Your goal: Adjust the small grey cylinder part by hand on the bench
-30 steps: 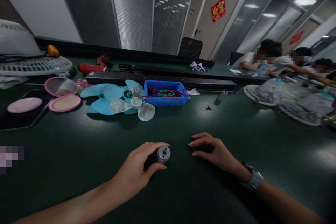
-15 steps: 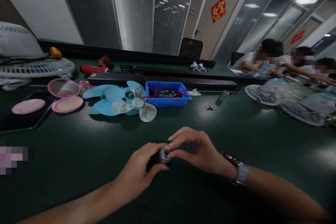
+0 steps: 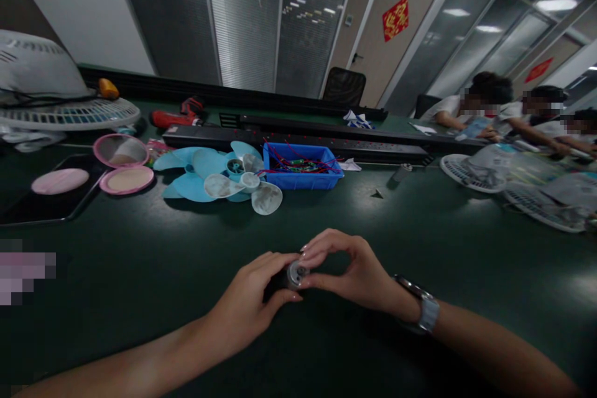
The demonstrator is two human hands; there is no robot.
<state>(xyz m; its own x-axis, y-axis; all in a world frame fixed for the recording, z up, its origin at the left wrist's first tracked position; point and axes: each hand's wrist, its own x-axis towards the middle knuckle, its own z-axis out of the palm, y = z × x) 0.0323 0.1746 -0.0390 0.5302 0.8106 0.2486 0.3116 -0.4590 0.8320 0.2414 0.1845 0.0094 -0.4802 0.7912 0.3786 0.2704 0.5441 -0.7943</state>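
A small silver metal cylinder stands on end on the dark green table, its round top showing a dark centre and small holes. My left hand is wrapped around its left side, thumb in front and fingers behind. From the right, my right hand, with a watch on the wrist, pinches the rim of the top between thumb and fingertips. The fingers partly hide the cylinder's sides, and I cannot tell whether anything tiny is between the right fingertips.
Beyond my hands lie light blue and clear fan blades and a blue bin of wired circuit boards. Another silver cylinder stands to the right. A phone, compact mirror and red drill are left. Several people sit far right.
The view has shifted slightly, so the table items appear a little farther right. Both hands stay on the cylinder; the right fingertips have shifted slightly around its top.
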